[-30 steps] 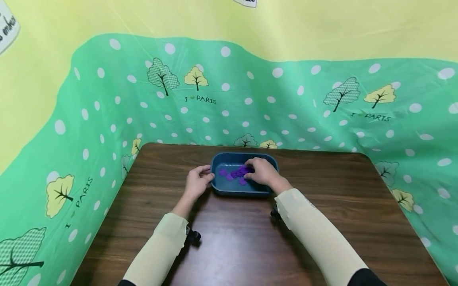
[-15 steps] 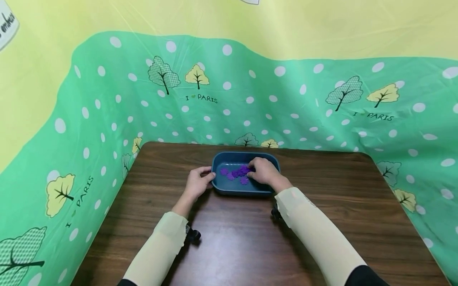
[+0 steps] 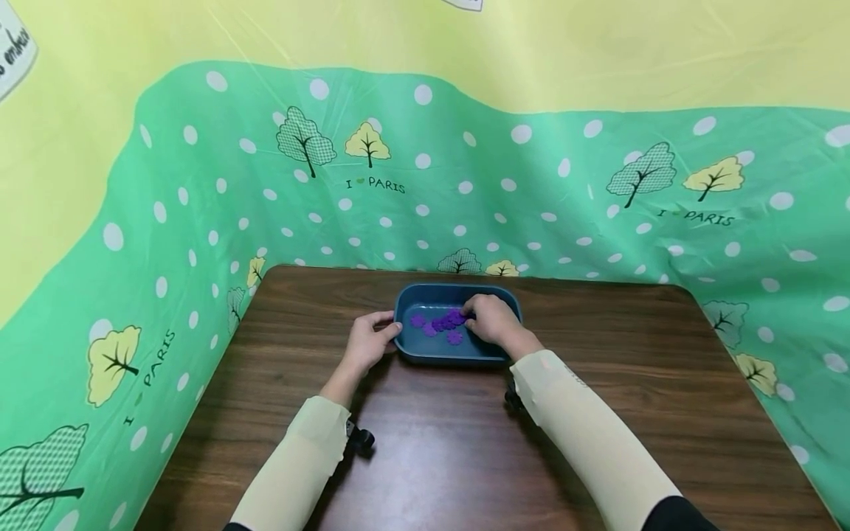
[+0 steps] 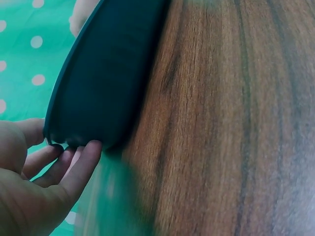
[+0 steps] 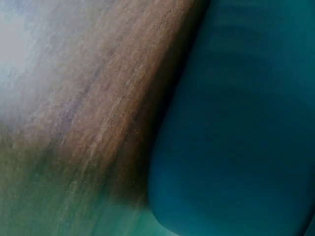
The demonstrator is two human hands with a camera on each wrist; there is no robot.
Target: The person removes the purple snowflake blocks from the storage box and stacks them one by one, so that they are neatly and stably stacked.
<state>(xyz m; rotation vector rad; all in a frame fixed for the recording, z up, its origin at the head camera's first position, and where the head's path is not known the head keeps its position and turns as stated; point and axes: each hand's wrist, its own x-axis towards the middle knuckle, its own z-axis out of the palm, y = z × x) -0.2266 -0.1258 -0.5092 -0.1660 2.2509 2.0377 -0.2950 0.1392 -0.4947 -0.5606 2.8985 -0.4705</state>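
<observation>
A dark blue plastic box [image 3: 425, 352] with rounded corners stands near the far side of the table, and several purple flower-shaped pieces [image 3: 454, 337] lie in it. My left hand [image 3: 367, 341] holds the box's left end; in the left wrist view its thumb is at the rim and its fingers press the outer wall [image 4: 98, 83]. My right hand [image 3: 493, 318] reaches in over the right side, its thumb and forefinger drawn together on a purple piece at the edge of the pile. The right wrist view shows the box's outside wall [image 5: 231, 137], with that hand hidden.
The brown wood-grain table [image 3: 438, 457] extends around the box. A green and yellow printed curtain [image 3: 505, 184] hangs behind and beside it. Small black cameras [image 3: 361, 440] are strapped under both cream sleeves [image 3: 584, 428].
The thumb and forefinger of my right hand have come closer together at the purple pieces. My left hand stays at the box's left end. The head view has shifted slightly.
</observation>
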